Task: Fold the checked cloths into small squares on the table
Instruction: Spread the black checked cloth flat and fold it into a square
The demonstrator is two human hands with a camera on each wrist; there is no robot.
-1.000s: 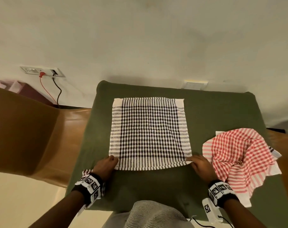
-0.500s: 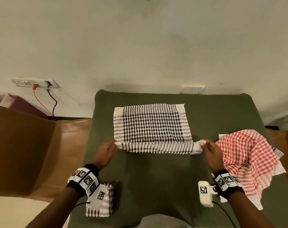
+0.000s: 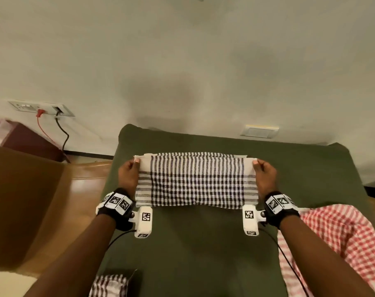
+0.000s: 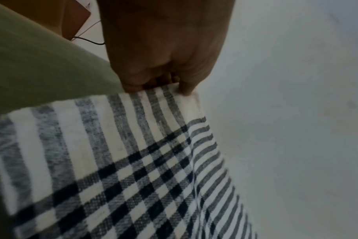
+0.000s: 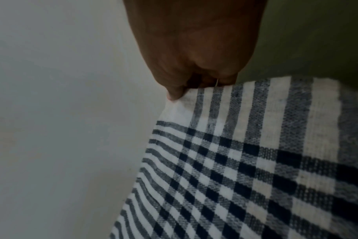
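The doubled cloth [image 3: 196, 181] lies mid-table [image 3: 203, 254] between both hands, another cloth [image 3: 336, 239] at right (crumpled).

The cloth [image 3: 196, 182] at the table's twelve o'clock is showing a black-and-white check with white striped borders. The table cover [image 3: 203, 249] is showing plain olive green. At four o'clock a rumpled cloth [image 3: 336, 243] is showing a red-and-white check. At seven o'clock a folded cloth [image 3: 109, 286] is showing dark brownish-and-white checks. Black-and-white square markers are showing on both wristbands [image 3: 118, 202].

Home room, brown sofa [image 3: 21, 200], wall sockets [image 3: 40, 108], green-covered table [image 3: 203, 254]
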